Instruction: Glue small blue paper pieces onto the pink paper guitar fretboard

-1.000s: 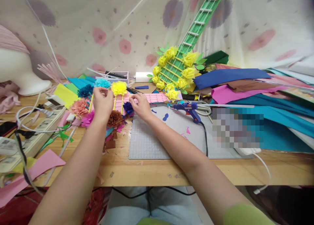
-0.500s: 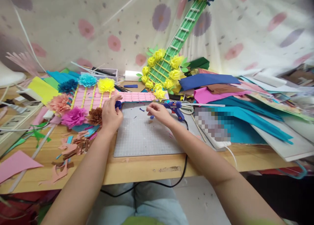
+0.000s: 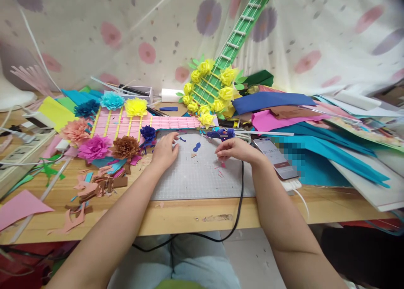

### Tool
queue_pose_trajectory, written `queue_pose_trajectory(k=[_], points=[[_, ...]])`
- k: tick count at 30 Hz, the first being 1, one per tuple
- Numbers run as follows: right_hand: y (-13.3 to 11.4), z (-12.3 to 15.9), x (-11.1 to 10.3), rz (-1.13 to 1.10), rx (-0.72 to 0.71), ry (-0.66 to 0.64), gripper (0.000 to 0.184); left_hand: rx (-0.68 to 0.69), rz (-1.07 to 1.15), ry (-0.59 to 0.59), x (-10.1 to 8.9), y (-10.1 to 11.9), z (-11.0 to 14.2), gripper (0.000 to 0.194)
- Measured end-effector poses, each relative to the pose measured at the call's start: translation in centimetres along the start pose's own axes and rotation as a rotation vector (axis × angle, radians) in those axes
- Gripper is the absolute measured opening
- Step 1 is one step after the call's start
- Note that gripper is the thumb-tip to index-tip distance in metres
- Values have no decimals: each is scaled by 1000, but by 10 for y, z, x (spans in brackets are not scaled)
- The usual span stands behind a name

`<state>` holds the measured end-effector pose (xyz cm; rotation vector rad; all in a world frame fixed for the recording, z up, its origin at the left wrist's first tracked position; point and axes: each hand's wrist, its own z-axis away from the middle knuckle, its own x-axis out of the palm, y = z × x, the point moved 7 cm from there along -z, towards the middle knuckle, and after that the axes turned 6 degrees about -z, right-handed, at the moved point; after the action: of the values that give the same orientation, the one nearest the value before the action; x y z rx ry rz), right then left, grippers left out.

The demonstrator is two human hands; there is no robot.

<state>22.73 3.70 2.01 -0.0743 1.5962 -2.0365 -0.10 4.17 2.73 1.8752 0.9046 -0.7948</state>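
My left hand (image 3: pixel 166 152) rests at the left part of the grey cutting mat (image 3: pixel 189 184), its fingers loosely apart and holding nothing. Just beyond it a dark blue paper flower (image 3: pixel 147 134) sits on the pink paper guitar (image 3: pixel 126 125), beside a brown flower (image 3: pixel 125 147). My right hand (image 3: pixel 236 150) hovers on the near side of the blue glue gun (image 3: pixel 221 134), fingers loosely bent with nothing visible in them; it hides the gun's handle. Between my hands lies a small dark blue paper piece (image 3: pixel 196 147).
A green paper guitar with yellow flowers (image 3: pixel 214 87) leans at the back. Coloured paper sheets (image 3: pixel 277 104) pile up on the right, beside a phone (image 3: pixel 276 156). Paper scraps (image 3: pixel 94 184) lie at left. The glue gun's black cord (image 3: pixel 240 196) hangs over the table's edge.
My left hand has left the dark blue flower, moving right onto the mat and exposing the flower. My right hand has moved right, in front of the glue gun's handle.
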Motion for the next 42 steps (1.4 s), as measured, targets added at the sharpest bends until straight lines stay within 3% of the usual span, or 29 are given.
queue_pose_trajectory(k=[6, 10, 13, 16, 20, 22, 29, 34, 38, 42], points=[[5, 14, -42, 295, -29, 134, 27, -175, 3, 23, -7, -12, -3, 21], [3, 12, -60, 449, -67, 431, 38, -142, -59, -42, 2, 7, -12, 16], [-2, 5, -59, 448, -191, 594, 45, -75, -48, -159, 25, 31, -21, 21], [-2, -3, -47, 468, -287, 637, 45, -3, -57, -242, 50, 48, -28, 32], [7, -13, -37, 420, -234, 697, 44, 222, -46, -301, 67, 60, -31, 35], [11, -13, -37, 396, -193, 764, 47, 252, -26, -312, 67, 55, -30, 35], [13, -12, -36, 329, -192, 812, 44, 181, -32, -318, 55, 40, -26, 28], [10, -15, -28, 32, -353, 746, 42, 129, -35, -286, 52, 29, -25, 16], [8, -19, -18, -179, -360, 688, 40, 114, 3, -268, 52, 23, -26, 8], [8, -19, -16, -205, -329, 688, 38, 109, 74, -223, 49, 22, -29, 9]])
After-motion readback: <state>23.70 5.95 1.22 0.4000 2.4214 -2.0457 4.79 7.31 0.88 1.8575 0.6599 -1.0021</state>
